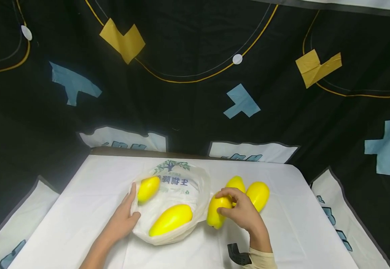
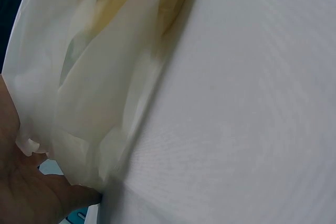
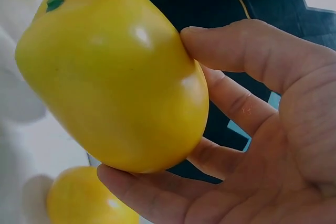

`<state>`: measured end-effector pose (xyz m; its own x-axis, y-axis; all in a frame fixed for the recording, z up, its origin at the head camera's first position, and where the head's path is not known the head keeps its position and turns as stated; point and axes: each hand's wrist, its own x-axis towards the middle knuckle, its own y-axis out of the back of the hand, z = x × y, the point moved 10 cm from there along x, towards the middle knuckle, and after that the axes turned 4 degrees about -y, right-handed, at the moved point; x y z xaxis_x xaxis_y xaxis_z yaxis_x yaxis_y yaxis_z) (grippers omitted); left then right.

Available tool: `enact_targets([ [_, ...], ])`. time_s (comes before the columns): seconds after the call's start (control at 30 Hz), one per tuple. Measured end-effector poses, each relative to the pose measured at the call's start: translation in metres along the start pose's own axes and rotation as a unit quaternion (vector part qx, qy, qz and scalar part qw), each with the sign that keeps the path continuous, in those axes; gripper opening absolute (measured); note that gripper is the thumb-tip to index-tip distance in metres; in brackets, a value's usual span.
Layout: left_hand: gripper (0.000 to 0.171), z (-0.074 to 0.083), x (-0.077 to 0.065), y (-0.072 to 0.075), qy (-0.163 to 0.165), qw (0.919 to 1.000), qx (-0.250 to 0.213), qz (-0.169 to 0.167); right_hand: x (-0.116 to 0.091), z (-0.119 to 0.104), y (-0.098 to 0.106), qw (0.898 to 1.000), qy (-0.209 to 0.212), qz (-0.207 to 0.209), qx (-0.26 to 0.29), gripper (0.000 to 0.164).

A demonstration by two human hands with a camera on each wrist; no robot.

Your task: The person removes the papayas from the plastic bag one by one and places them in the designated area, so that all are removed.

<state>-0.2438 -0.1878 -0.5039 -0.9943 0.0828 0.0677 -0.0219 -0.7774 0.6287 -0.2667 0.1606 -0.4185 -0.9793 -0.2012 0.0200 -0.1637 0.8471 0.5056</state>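
Observation:
A white plastic bag (image 1: 200,186) with printed lettering and a tree lies on the table with its mouth spread wide. Two yellow mangoes are in it, one (image 1: 171,220) at the front and another (image 1: 149,189) at the left side. My left hand (image 1: 124,218) pinches the bag's left rim; in the left wrist view its thumb (image 2: 79,196) shows beside the plastic. Just right of the bag, my right hand (image 1: 245,213) holds a mango (image 1: 216,216) between thumb and fingers. The right wrist view shows that mango (image 3: 115,82) with a small green stem end.
Two more mangoes, a rear one (image 1: 236,183) and a right one (image 1: 258,195), lie behind the right hand. A white cloth covers the table (image 1: 282,239). Behind the table hangs a black curtain (image 1: 181,112) with tape patches.

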Motion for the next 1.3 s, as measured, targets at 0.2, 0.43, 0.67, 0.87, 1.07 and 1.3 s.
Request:
enact_targets([
  [0.2, 0.096, -0.001, 0.0, 0.0, -0.01, 0.9999, -0.003, 0.004, -0.002, 0.019, -0.007, 1.0, -0.02, -0.019, 0.008, 0.036],
  [0.43, 0.095, -0.002, 0.001, 0.0, -0.004, 1.0, -0.002, 0.002, -0.006, 0.032, -0.014, 0.999, -0.036, -0.017, -0.008, 0.034],
  [0.67, 0.096, -0.002, 0.001, -0.001, -0.006, 1.0, -0.006, -0.001, -0.009, 0.05, -0.022, 0.998, -0.06, -0.027, -0.005, 0.035],
  [0.87, 0.096, -0.003, 0.0, -0.002, -0.003, 1.0, -0.009, 0.0, -0.01, 0.051, -0.025, 0.998, -0.055, -0.026, 0.003, 0.035],
  [1.07, 0.095, -0.001, -0.001, 0.0, -0.018, 0.9997, -0.013, 0.006, -0.011, 0.051, -0.024, 0.998, -0.061, -0.021, -0.014, 0.034],
  [1.3, 0.094, 0.0, -0.001, 0.002, -0.018, 0.9997, -0.008, 0.01, -0.016, 0.036, -0.015, 0.998, -0.055, -0.002, -0.036, 0.036],
])
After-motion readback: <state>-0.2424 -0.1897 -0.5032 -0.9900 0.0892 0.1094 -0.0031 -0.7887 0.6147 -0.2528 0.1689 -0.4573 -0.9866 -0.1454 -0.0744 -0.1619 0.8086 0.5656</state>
